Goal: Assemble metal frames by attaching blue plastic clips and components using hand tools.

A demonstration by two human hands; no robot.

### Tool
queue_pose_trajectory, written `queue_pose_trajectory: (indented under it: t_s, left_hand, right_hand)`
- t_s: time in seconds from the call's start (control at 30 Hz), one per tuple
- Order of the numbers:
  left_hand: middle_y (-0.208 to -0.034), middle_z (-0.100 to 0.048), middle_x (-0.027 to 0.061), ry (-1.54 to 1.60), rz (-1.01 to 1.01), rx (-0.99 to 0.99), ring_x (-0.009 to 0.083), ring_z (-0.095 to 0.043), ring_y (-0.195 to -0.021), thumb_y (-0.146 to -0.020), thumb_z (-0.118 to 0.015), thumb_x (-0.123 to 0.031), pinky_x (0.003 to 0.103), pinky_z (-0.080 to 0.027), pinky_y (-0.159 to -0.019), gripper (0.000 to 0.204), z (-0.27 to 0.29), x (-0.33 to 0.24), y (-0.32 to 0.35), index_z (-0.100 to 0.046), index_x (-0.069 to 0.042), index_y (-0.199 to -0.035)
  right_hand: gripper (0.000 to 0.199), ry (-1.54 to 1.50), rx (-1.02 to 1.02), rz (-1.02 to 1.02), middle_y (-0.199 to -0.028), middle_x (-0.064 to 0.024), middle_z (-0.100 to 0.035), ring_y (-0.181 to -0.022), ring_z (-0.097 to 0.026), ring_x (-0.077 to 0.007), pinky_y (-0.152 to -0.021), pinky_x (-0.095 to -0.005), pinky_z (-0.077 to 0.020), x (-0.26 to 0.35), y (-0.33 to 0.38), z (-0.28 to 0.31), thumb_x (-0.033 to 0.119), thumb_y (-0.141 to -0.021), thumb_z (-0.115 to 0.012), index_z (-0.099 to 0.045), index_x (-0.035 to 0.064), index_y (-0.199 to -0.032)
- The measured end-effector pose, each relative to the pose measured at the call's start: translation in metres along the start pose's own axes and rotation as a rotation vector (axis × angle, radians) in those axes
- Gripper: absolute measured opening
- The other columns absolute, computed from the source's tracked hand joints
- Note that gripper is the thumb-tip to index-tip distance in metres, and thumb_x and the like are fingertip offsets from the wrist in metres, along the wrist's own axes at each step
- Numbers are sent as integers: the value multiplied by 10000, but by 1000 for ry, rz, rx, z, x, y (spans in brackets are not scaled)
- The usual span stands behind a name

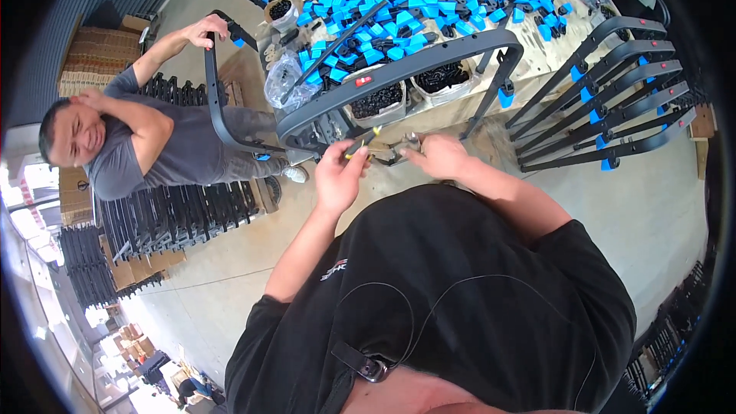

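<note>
In front of my body, my left hand (pixel 338 182) is closed around a hand tool with a yellow-and-black handle (pixel 372 136); its working end is not clear. Close by on the right, my right hand (pixel 440 157) has its fingers curled at a small shiny metal piece (pixel 412 140), whose kind I cannot make out. Just beyond both hands stands a black curved tubular frame (pixel 429 54) with a red label, its bent right leg ending in a blue-tipped foot.
A wooden worktable (pixel 537 57) carries a heap of blue-and-black plastic parts (pixel 406 11). Tubs of small black parts (pixel 378 101) sit at its near edge. Several similar frames (pixel 606 107) lean at the right. On the left, a co-worker (pixel 180 123) grips another frame (pixel 212 84).
</note>
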State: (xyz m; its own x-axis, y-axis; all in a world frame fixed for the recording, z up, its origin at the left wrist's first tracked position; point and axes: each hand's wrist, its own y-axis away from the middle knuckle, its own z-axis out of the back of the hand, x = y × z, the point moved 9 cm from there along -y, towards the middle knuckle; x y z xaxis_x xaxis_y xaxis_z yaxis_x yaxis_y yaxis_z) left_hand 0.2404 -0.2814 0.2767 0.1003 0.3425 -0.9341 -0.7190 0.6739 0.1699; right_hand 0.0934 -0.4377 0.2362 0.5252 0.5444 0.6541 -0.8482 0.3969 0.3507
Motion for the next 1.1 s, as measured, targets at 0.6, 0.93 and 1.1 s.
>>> queue_pose_trajectory:
  t_s: [0.6, 0.93, 1.1]
  left_hand:
    - [-1042, -662, 122, 466, 440, 133, 194, -664, -904, -1011, -617, -205, 327, -562, -784, 267, -95, 23, -34, -576, 10, -1165]
    - [-1078, -661, 120, 416, 607, 60, 206, -659, -897, -992, -635, -229, 339, -560, -781, 298, -39, 119, 20, -566, -22, -1195]
    - [-1095, -687, 122, -80, 469, -558, 215, -677, -859, -912, -718, -309, 323, -543, -760, 504, 64, 164, 20, -567, 25, -1256]
  right_hand:
    - [415, -439, -309, 194, -1090, -145, -669, -985, -666, -237, -853, -369, -527, -57, -47, 71, 99, -834, -754, -576, 76, -1208]
    - [853, -76, -356, 35, -1363, -228, -550, -1209, -578, -364, -1055, -444, -462, -121, -39, 93, 298, -721, -874, -473, 15, -1418]
    - [397, -214, -688, 372, -1131, -174, -626, -1037, -629, -337, -893, -400, -516, -32, 48, 147, 110, -776, -789, -600, -1, -1107]
